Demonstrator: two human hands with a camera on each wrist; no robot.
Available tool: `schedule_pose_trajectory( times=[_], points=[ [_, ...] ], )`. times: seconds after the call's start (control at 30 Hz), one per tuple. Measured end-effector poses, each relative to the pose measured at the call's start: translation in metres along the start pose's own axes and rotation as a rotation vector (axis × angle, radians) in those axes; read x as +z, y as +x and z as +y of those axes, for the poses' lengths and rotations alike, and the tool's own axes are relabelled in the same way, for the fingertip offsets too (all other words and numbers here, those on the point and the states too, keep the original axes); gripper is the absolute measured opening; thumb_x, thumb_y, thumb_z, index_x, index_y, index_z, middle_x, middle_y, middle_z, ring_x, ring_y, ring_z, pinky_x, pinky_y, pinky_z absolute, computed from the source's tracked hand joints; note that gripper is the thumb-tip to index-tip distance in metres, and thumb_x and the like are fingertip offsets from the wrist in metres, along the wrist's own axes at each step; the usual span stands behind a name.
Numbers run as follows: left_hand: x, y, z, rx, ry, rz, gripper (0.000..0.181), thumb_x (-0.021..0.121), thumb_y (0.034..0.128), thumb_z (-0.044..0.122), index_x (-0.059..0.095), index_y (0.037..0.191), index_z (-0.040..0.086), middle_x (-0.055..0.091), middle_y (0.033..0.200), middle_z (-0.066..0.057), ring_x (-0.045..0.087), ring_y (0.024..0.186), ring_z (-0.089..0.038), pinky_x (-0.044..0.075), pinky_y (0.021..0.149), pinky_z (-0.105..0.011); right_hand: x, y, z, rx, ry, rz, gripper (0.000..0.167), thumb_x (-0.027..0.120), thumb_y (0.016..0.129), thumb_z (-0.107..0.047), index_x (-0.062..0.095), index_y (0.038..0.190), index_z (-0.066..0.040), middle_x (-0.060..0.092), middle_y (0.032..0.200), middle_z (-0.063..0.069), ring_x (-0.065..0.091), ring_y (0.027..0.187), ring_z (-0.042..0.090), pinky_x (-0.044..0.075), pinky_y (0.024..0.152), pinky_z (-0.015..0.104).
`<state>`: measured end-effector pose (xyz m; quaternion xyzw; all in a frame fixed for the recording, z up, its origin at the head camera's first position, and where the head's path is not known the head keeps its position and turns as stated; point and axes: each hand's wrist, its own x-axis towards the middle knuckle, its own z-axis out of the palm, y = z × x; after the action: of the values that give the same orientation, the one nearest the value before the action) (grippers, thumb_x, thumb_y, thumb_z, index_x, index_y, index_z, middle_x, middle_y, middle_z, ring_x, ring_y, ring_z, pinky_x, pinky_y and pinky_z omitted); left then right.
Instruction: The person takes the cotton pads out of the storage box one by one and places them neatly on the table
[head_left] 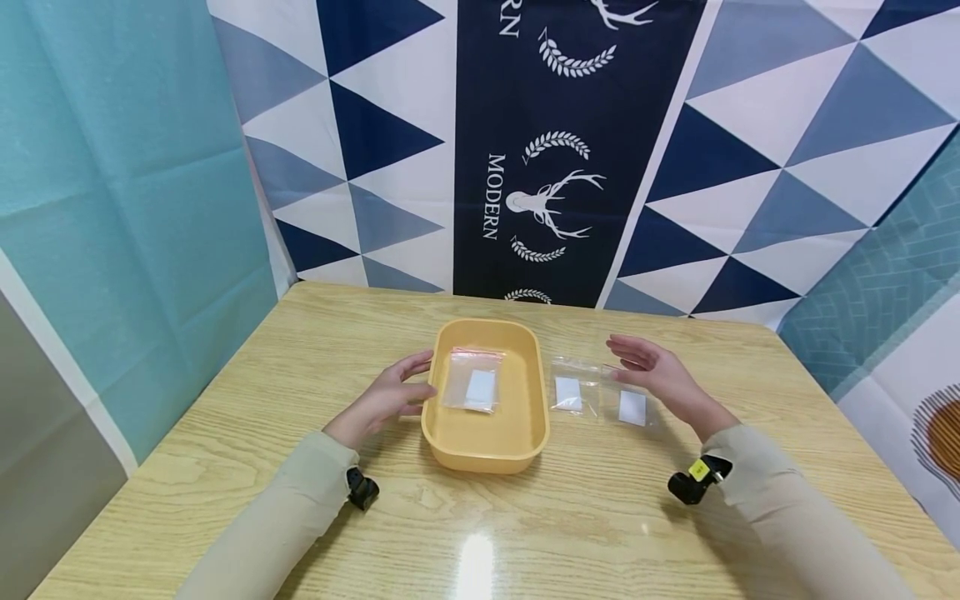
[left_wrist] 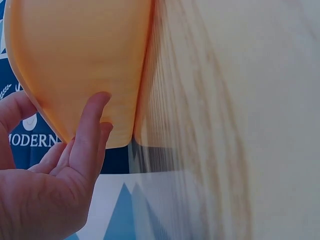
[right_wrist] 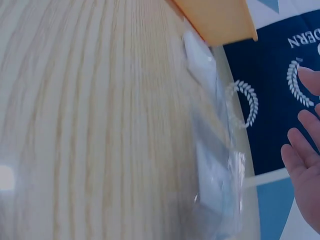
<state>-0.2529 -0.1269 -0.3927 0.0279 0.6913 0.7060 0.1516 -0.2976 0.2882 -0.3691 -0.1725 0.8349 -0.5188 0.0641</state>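
Note:
A yellow plastic basin [head_left: 517,429] stands on the wooden table, with a clear zip bag [head_left: 459,387] lying inside; a white piece shows in the bag. My left hand [head_left: 386,397] is at the basin's left wall, its fingers loosely bent beside the outer side [left_wrist: 75,60] and the thumb near the rim. Whether it touches firmly I cannot tell. To the basin's right lie two more clear zip bags, the nearer one [head_left: 567,393] and the farther one [head_left: 632,408], each with a white piece. Over the farther bag hovers my right hand [head_left: 666,383], fingers relaxed, holding nothing.
The wooden table [head_left: 600,517] reaches back to a patterned cloth [head_left: 397,167] with triangles and deer heads. A light blue cloth [head_left: 150,208] hangs on the left. Each wrist carries a small black camera [head_left: 363,488].

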Motion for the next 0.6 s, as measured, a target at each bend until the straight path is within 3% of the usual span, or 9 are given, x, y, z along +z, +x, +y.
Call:
schedule_pose_trajectory(
  times=[0.6],
  points=[
    [0.000, 0.001, -0.002, 0.005, -0.004, 0.007, 0.068, 0.058, 0.0857, -0.003, 0.031, 0.146, 0.013, 0.033, 0.144, -0.013, 0.052, 0.113, -0.036, 0.054, 0.081, -0.041, 0.024, 0.027, -0.026, -0.032, 0.101, 0.011, 0.063, 0.068, 0.085, -0.016, 0.038, 0.139, -0.001, 0.043, 0.137, 0.018, 0.046, 0.122, 0.020, 0.041, 0.097, 0.020]
  ],
)
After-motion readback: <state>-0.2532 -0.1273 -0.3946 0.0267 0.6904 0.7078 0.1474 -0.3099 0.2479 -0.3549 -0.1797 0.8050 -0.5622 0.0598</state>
